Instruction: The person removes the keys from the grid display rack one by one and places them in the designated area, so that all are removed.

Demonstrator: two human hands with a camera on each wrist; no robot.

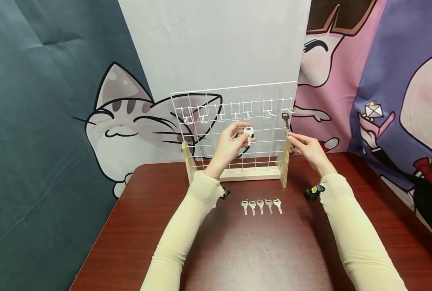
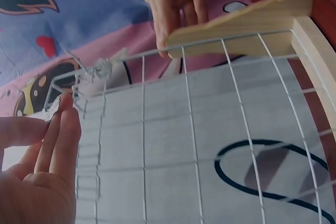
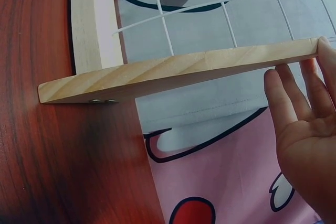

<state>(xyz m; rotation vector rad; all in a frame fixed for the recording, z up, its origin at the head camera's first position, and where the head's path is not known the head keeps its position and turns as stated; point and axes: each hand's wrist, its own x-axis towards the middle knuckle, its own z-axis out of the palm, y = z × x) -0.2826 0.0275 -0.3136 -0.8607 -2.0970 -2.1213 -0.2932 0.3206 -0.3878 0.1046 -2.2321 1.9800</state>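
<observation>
In the head view my left hand (image 1: 228,143) pinches a silver key (image 1: 249,131) by its head, blade down, in front of the white wire grid rack (image 1: 234,87). The left wrist view shows that key (image 2: 54,108) edge-on between thumb and fingers, near the wire hooks (image 2: 100,69). My right hand (image 1: 309,152) holds the upper end of the rack's right wooden post (image 1: 284,167), thumb on one side and fingers on the other in the right wrist view. Just above it, a dark-looking key (image 1: 285,116) hangs from the rightmost hook.
Several silver keys (image 1: 260,205) lie in a row on the reddish-brown table (image 1: 267,250), in front of the rack's wooden base (image 1: 250,173). Several clear hooks (image 1: 221,117) line the upper part of the grid. A cartoon-printed cloth (image 1: 216,48) hangs behind.
</observation>
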